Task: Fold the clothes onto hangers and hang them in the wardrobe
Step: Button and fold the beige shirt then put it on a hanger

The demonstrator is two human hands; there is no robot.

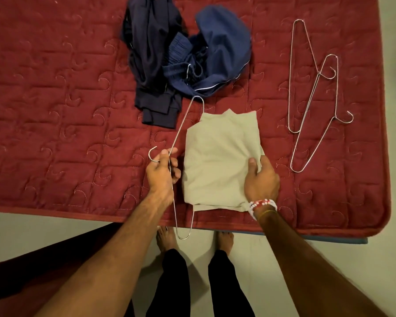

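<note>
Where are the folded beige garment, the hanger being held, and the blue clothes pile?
folded beige garment [217, 156], head view, middle of its top face
held hanger [181, 126], head view, its upper wire arm
blue clothes pile [224, 46], head view, the lighter blue fabric

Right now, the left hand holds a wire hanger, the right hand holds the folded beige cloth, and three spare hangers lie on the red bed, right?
Not quite: only two spare hangers lie on the red bed, as the head view shows. The rest is right: the left hand holds the wire hanger and the right hand holds the folded beige cloth.
</note>
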